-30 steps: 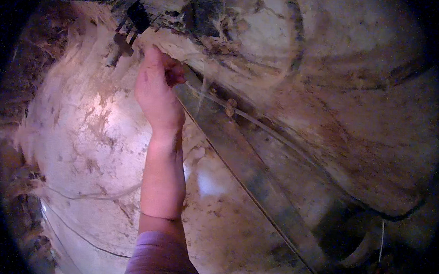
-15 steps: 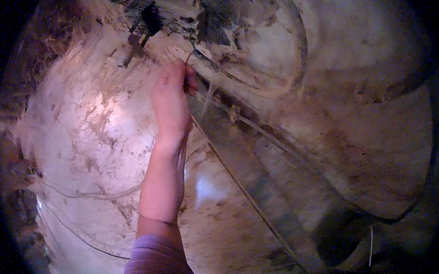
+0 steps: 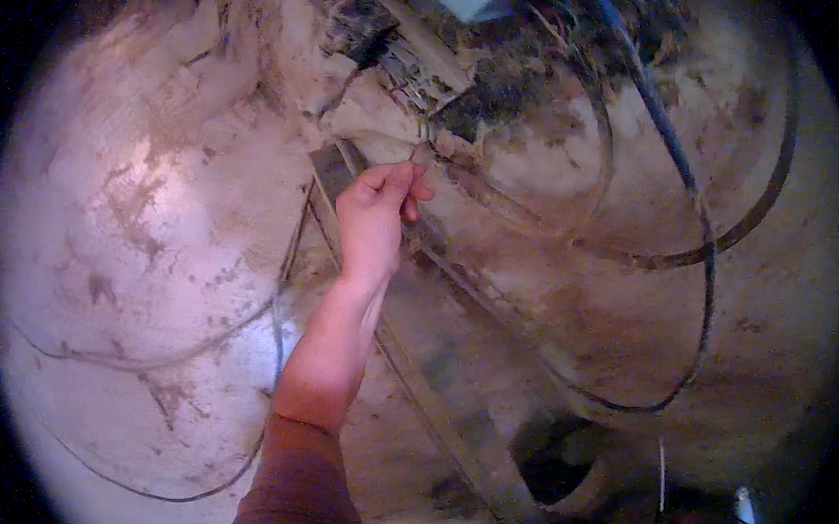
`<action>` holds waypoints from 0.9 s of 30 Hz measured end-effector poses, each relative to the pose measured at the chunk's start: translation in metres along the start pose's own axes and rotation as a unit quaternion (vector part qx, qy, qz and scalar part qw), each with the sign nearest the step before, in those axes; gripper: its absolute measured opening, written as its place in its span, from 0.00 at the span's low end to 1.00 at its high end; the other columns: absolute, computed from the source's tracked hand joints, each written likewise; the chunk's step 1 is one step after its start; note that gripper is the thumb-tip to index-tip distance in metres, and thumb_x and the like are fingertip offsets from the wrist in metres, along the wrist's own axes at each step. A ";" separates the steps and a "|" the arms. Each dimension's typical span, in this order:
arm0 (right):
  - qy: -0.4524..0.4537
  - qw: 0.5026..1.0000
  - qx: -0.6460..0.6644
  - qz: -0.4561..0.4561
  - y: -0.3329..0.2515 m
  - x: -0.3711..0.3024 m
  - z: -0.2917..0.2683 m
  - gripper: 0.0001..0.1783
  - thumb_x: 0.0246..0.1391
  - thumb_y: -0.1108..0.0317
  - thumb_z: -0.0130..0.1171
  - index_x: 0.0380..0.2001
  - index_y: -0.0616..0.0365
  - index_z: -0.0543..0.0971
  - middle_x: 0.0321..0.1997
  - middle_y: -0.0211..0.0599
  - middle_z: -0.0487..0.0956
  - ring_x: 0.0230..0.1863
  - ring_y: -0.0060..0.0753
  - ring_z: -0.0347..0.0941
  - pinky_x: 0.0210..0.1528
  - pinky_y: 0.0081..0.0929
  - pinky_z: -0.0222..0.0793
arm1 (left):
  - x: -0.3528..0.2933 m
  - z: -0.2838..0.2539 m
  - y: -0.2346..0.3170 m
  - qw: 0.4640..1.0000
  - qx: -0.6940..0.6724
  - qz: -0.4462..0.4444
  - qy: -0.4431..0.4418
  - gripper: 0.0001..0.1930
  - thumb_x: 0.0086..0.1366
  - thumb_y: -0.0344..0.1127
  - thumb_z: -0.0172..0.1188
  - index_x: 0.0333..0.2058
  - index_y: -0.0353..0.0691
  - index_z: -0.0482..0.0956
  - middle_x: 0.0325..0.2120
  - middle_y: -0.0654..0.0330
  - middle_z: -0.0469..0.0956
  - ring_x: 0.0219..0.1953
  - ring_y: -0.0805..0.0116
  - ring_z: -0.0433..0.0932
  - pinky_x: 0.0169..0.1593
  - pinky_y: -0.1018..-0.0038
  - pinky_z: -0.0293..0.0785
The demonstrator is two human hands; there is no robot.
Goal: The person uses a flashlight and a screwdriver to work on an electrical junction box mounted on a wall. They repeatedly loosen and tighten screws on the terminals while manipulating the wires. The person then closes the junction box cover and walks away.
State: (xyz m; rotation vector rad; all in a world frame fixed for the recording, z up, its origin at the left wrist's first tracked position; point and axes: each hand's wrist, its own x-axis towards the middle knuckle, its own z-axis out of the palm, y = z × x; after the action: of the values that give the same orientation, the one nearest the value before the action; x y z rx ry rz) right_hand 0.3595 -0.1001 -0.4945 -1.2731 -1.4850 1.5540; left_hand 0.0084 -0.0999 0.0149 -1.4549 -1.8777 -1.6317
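My left hand [image 3: 375, 209] reaches up from the lower edge, its fingers closed in a pinch. A short thin reddish wire [image 3: 414, 154] rises from the fingertips. Just above is a dusty block [image 3: 414, 70] with a row of small slots or terminals, like a connector strip; dirt blurs its details. A dark cable [image 3: 479, 192] runs away to the right from beside the fingers. Behind the wrist, a flat strip [image 3: 423, 403] slants down to the right. My right hand is not visible.
A dirt-smeared pale surface [image 3: 129, 277] fills the left. Thin cables [image 3: 166, 497] loop across it. At right hangs a long dark cable loop [image 3: 708, 303], beside a thicker curved hose [image 3: 779, 184]. Low right are a dark opening [image 3: 551, 464], a thin white rod [image 3: 662, 474] and an unclear reddish shape.
The view has shifted and tilted, so the block shows more fully. My left hand appears farther right and slightly lower, still pinching the thin wire. More of the right cable loop shows.
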 end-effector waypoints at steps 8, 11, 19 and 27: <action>0.066 0.996 0.023 -0.053 -0.058 -0.043 -0.034 0.13 0.51 0.66 0.54 0.40 0.56 0.74 0.36 0.36 0.75 0.35 0.39 0.69 0.29 0.32 0.68 | -0.004 0.008 -0.003 0.934 0.228 0.251 0.114 0.08 0.61 0.34 0.52 0.28 0.36 0.73 0.18 0.51 0.72 0.19 0.59 0.72 0.24 0.67 0.65; 0.095 0.982 0.009 -0.161 -0.114 -0.041 -0.035 0.13 0.48 0.68 0.56 0.39 0.56 0.73 0.34 0.34 0.75 0.32 0.35 0.69 0.28 0.30 0.68 | -0.002 0.008 -0.008 0.929 0.200 0.286 0.126 0.07 0.61 0.34 0.52 0.27 0.37 0.71 0.19 0.50 0.73 0.21 0.53 0.73 0.24 0.64 0.66; 0.082 0.955 0.147 -0.242 -0.295 -0.048 0.013 0.03 0.53 0.70 0.51 0.27 0.56 0.70 0.17 0.28 0.69 0.16 0.18 0.61 0.18 0.18 0.57 | -0.065 0.016 -0.028 0.968 0.062 0.242 0.032 0.06 0.61 0.34 0.52 0.31 0.38 0.73 0.21 0.55 0.74 0.22 0.58 0.74 0.25 0.71 0.69; 0.041 0.825 -0.335 -0.453 -0.392 -0.050 0.103 0.08 0.48 0.70 0.58 0.32 0.58 0.72 0.21 0.32 0.73 0.20 0.29 0.69 0.23 0.25 0.65 | -0.165 0.059 -0.018 0.791 -0.552 -0.057 -0.257 0.16 0.66 0.45 0.46 0.43 0.37 0.70 0.33 0.59 0.74 0.36 0.71 0.71 0.45 0.72 0.67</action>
State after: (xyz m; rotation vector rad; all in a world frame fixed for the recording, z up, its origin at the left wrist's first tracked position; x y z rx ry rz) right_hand 0.2128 -0.1186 -0.1140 -0.6959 -2.2100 0.3428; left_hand 0.0938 -0.1298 -0.1360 -2.4179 -1.1045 -2.8585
